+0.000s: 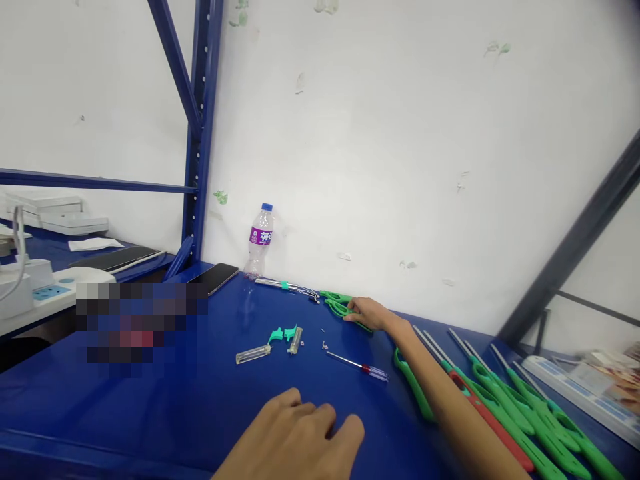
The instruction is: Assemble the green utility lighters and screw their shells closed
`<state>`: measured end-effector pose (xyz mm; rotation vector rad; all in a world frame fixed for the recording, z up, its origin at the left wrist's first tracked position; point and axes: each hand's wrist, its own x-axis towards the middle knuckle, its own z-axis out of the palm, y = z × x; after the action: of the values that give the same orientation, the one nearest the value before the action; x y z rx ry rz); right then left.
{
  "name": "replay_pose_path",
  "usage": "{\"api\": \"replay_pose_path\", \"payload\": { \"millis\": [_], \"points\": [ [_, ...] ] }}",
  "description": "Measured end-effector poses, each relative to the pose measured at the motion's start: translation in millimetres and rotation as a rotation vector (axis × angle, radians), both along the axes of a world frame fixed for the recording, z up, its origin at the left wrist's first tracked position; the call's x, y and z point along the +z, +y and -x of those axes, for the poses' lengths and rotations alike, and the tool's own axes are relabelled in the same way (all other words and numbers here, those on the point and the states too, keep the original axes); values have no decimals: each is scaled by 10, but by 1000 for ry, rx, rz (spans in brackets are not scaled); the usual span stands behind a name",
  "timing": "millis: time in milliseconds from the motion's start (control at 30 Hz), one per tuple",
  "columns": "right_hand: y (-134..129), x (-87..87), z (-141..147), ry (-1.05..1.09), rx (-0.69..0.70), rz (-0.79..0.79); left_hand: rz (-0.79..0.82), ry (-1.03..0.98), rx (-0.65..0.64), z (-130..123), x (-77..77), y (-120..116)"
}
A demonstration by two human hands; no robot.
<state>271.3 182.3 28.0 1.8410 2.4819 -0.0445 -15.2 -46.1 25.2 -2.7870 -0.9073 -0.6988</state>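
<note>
My right hand (370, 315) touches a green casing (340, 311) near the table's (210, 400) back edge, fingers' grip unclear; I should pinch lightly; left hand's (295, 437) fingers apart.

Green looped casings (334, 307): lying at far centre, right part partly hidden. Nearer and left: two clear cartridges (253, 354), lying apart at differing angles; two teal trigger-shaped pieces (276, 335) beside their far ends. Screwdriver (357, 365): slim metal shaft, red collar, translucent purplish handle; lies right of cartridges, tip pointing left and slightly far.
</note>
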Motion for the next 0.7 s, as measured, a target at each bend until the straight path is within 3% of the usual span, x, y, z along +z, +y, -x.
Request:
{"api": "replay_pose_path", "payload": {
  "millis": [100,233,300,367,433,500,600,700],
  "points": [
    [-106,-10,-65,32,21,-22,13,-1,-25,-164,199,-73],
    [-356,105,-82,76,51,-118,13,-50,-80,-401,686,-30],
    [-566,204,-41,109,88,-166,6,-52,52,-429,906,199],
    [-849,295,31,151,146,-195,-32,-26,212,-375,1022,596],
    [-1184,333,124,195,211,-207,-44,-18,334,-254,1008,1096],
    [-1513,282,223,225,275,-201,-28,21,430,-101,877,1593],
    [-1848,25,350,195,373,-227,12,99,484,87,556,2170],
    [-1935,-310,428,73,437,-268,29,145,503,144,227,2503]
  ]
}}
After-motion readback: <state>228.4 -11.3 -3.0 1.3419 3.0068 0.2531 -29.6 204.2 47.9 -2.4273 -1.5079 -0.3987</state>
